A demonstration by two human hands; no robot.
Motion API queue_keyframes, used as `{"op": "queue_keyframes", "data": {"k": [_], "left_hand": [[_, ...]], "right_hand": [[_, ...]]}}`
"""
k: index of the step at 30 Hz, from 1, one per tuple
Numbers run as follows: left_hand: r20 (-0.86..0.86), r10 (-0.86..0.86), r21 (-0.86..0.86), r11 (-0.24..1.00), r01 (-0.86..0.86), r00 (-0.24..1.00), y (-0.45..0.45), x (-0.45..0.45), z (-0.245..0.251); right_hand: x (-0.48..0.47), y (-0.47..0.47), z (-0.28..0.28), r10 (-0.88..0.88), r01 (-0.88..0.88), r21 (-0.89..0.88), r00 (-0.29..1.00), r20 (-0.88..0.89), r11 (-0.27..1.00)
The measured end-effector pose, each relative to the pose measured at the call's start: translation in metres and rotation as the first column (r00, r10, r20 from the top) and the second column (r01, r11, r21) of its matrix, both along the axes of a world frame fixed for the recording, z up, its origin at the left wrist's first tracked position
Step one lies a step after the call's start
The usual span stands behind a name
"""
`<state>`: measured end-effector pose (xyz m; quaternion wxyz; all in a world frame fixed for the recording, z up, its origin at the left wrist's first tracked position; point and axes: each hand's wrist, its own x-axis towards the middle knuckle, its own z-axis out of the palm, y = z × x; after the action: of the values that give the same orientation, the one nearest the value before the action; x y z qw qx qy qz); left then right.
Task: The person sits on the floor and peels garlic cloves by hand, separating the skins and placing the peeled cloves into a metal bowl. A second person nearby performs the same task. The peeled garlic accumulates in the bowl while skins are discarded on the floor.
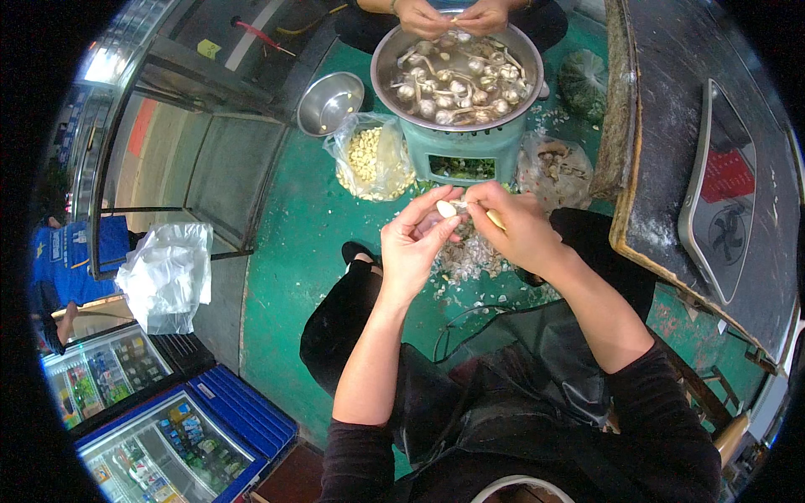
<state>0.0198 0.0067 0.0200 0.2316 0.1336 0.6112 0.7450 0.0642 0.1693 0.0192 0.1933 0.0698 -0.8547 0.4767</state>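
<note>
My left hand (412, 239) pinches a peeled white garlic clove (446, 209) between thumb and fingertips. My right hand (519, 229) meets it from the right, its fingertips on thin papery skin (462, 205) beside the clove. A pale yellow piece (495, 219) is tucked in my right hand; what it is cannot be made out. Beyond both hands, a wide metal basin (538, 82) of garlic bulbs (443, 100) in water rests on a green plastic tub (462, 148). Garlic skins (468, 258) litter the green floor beneath my hands.
A plastic bag of peeled cloves (368, 154) and a steel bowl (331, 104) stand left of the tub. Right of it are a bag of scraps (553, 166) and a dark table (666, 182). Across the basin, another person's hands (453, 19) hold a small piece. Glass-topped coolers (182, 440) stand lower left.
</note>
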Motion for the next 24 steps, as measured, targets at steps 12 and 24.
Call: {"op": "queue_keyframes", "data": {"k": [12, 24], "left_hand": [[-0.063, 0.119, -0.057, 0.991, -0.123, 0.991, 0.002, 0.001, -0.005], [-0.433, 0.08, -0.325, 0.915, -0.238, 0.898, 0.006, 0.006, -0.002]], "right_hand": [[0.001, -0.003, 0.001, 0.013, -0.005, -0.036, 0.977, 0.214, 0.999], [0.001, -0.005, -0.006, 0.094, -0.106, 0.109, 0.989, 0.115, 0.988]]}}
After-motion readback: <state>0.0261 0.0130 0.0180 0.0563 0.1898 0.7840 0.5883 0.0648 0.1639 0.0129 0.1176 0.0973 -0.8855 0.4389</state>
